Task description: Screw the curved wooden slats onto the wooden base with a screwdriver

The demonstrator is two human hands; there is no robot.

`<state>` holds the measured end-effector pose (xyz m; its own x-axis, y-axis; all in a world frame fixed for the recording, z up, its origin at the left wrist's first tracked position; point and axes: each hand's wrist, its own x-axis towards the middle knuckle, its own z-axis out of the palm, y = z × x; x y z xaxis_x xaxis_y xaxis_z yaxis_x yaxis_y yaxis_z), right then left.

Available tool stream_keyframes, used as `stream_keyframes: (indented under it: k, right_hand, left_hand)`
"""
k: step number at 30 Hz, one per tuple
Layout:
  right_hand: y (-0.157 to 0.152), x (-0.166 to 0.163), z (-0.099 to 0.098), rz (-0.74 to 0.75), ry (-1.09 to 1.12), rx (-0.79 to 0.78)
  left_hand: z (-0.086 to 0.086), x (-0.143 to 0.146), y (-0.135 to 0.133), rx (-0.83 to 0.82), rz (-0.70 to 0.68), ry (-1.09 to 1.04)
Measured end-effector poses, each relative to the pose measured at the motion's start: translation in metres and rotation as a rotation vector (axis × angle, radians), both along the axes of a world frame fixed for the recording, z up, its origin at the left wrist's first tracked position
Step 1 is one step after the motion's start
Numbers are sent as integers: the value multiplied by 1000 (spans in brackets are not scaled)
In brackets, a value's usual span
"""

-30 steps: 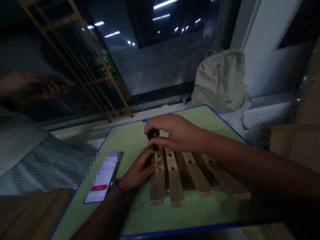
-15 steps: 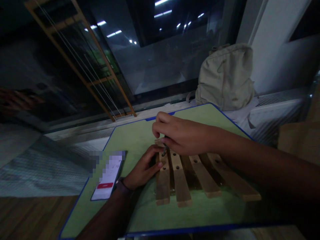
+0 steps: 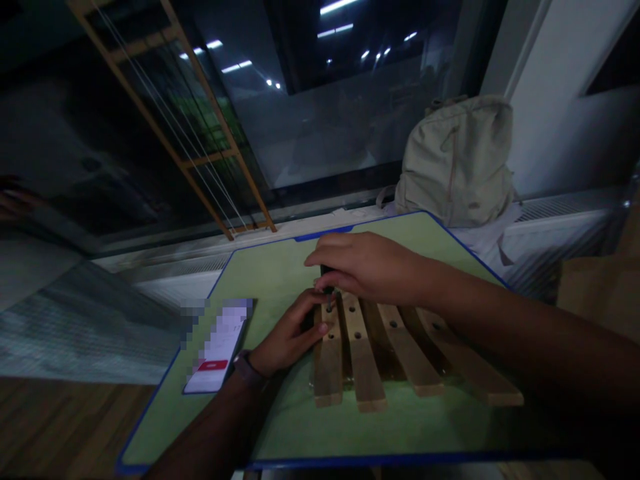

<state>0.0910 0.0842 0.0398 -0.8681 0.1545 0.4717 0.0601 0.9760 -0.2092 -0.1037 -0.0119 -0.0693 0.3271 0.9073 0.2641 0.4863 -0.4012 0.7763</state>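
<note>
A dark window [image 3: 310, 133] is filling the far side of the room, its glass showing rows of lights. A ladder-like wooden frame [image 3: 210, 158] is standing in front of it at the left, and nearer me the desk [image 3: 400, 430] is showing a green top with a blue edge. Another person's garment [image 3: 95, 327] is hanging beside its left edge. A pale backpack [image 3: 460, 160] is sitting beyond the far right corner.

The worker's right grip [image 3: 367, 267] is curling over the desk, closing its fingers and thumb round the dark handle of a screwdriver. The left grip [image 3: 290, 340] is lying low, thumb and forefinger spread apart and touching the leftmost wooden bar [image 3: 328, 377]; I cannot tell whether its hidden fingers are clasping anything. Three more wooden bars [image 3: 370, 380] are fanning out to the right, all four lying across a shiny brown piece [image 3: 386, 357] on the desk. A phone [image 3: 215, 343] is lying left of the left wrist, which is wearing a band [image 3: 247, 369]. The screwdriver [image 3: 328, 291] is standing nearly upright, its tip meeting the leftmost bar's far hole [image 3: 329, 309].
</note>
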Motion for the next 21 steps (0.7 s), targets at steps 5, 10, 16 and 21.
stream_keyframes:
  k: [5, 10, 16, 21]
  right_hand:
    - [2, 3, -1, 144, 34, -98]
    - [3, 0, -4, 63, 113, -103]
    - [4, -2, -8, 90, 183, -96]
    - [4, -2, -13, 114, 192, -234]
  left_hand:
    - [4, 3, -1, 8, 1, -7]
    - [4, 3, -1, 5, 16, -9]
    - [0, 1, 0, 6, 0, -5]
    - [0, 2, 0, 1, 10, -16]
